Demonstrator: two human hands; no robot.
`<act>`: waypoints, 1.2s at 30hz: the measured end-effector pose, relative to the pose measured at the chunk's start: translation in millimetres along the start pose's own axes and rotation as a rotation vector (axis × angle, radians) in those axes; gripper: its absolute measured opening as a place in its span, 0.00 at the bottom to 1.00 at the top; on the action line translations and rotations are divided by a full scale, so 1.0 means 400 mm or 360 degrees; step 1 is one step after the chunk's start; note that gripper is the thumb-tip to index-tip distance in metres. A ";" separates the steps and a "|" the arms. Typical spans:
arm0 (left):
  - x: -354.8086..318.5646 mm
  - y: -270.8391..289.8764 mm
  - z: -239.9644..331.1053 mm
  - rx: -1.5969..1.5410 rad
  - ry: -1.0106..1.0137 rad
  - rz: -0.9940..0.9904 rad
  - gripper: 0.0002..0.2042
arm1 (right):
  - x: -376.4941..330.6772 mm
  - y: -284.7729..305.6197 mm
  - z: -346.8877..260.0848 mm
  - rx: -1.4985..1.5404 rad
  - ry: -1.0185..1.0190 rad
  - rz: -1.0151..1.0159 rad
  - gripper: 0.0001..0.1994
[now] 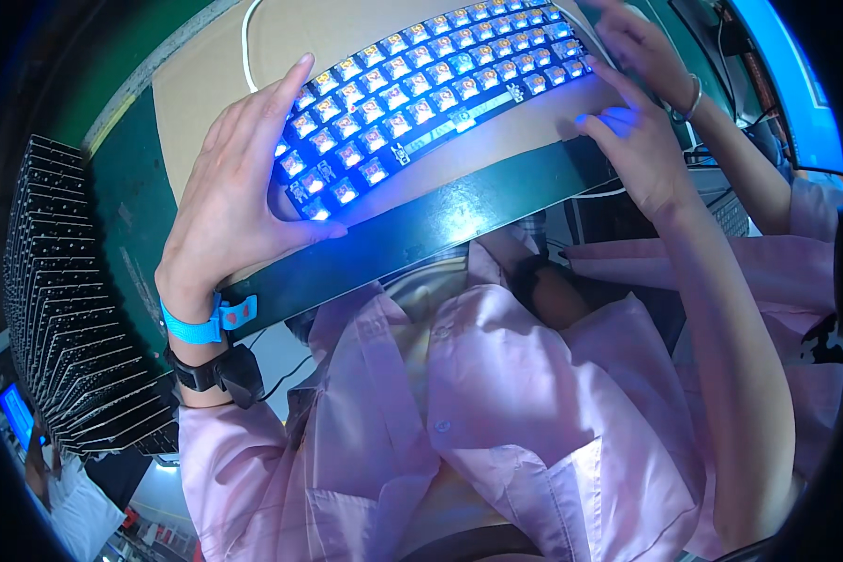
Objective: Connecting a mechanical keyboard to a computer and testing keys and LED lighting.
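A bare keyboard board (421, 89) with rows of blue-lit switches lies tilted on a tan mat (206, 84). My left hand (234, 201) clasps its left end, fingers flat over the top corner and thumb along the near edge. My right hand (637, 155) grips the near right corner, fingertips glowing blue from the lights. I wear a blue wrist strap (192, 326) and a black band (220, 370) on my left wrist.
Another person's hand (642, 47) with a bracelet reaches over the board's far right end. A tall stack of dark boards (66, 290) stands at the left. The dark green bench edge (421, 234) runs below the mat. A white cable (248, 37) curves at the back.
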State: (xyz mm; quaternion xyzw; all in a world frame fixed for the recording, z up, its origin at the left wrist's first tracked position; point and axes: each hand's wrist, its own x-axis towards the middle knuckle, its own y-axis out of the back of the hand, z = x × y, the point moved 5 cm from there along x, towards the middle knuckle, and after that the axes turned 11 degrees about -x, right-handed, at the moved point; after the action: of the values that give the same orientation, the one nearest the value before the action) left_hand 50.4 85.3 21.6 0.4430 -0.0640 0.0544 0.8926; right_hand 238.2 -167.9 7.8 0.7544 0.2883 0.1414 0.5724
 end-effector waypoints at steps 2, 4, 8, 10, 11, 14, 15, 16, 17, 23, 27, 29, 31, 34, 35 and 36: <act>0.000 0.001 0.002 0.0001 -0.0011 0.0007 0.53 | -0.001 -0.001 0.000 -0.0034 -0.0008 0.0010 0.26; 0.001 0.002 0.004 0.0001 -0.0016 0.0006 0.53 | 0.000 0.003 -0.002 -0.0161 -0.0022 0.0068 0.21; 0.002 0.001 0.000 0.0019 0.0044 -0.0070 0.57 | 0.000 0.005 -0.007 -0.0088 -0.0056 0.0003 0.29; 0.002 0.002 0.002 0.0017 0.0026 -0.0057 0.57 | -0.003 0.008 -0.011 -0.0046 -0.0079 -0.0045 0.31; 0.001 0.002 0.004 0.0030 0.0011 -0.0048 0.57 | -0.006 0.008 -0.012 -0.0012 -0.0097 -0.0079 0.31; 0.001 0.002 0.006 0.0023 -0.0014 -0.0025 0.54 | -0.009 0.007 -0.019 -0.0035 -0.0077 -0.0106 0.23; 0.001 0.003 0.008 0.0043 -0.0032 -0.0009 0.53 | -0.009 0.006 -0.021 -0.0092 -0.0041 -0.0098 0.16; 0.001 0.003 0.007 0.0028 -0.0028 -0.0013 0.53 | -0.007 0.005 -0.021 -0.0120 -0.0023 -0.0094 0.14; 0.001 0.003 0.006 0.0025 -0.0026 -0.0016 0.53 | -0.006 0.003 -0.019 -0.0149 -0.0005 -0.0090 0.13; 0.001 0.003 0.004 0.0015 -0.0021 -0.0038 0.54 | -0.013 -0.001 -0.042 -0.0774 0.0606 0.0061 0.08; 0.000 0.003 0.005 0.0015 0.0009 -0.0056 0.57 | -0.027 -0.003 -0.050 -0.0883 0.0762 0.0092 0.07; 0.000 0.002 0.006 0.0006 0.0022 -0.0060 0.57 | -0.028 -0.005 -0.050 -0.0893 0.0760 0.0081 0.07; 0.001 0.002 0.006 0.0023 0.0034 -0.0060 0.57 | -0.027 -0.005 -0.052 -0.0947 0.0795 0.0115 0.06; 0.002 0.001 0.007 0.0026 0.0017 -0.0038 0.54 | -0.025 -0.007 -0.050 -0.1077 0.0829 0.0123 0.07; 0.002 0.002 0.008 0.0050 0.0007 -0.0027 0.53 | -0.024 -0.009 -0.048 -0.1182 0.0846 0.0115 0.08; 0.002 0.001 0.008 0.0032 0.0008 -0.0026 0.53 | -0.025 -0.010 -0.049 -0.1255 0.0883 0.0138 0.09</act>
State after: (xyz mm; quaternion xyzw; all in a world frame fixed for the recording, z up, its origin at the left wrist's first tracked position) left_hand 51.1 83.2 24.1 0.4524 -0.0576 0.0488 0.8886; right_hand 218.3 -157.7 11.2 0.4252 0.3227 0.4595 0.7099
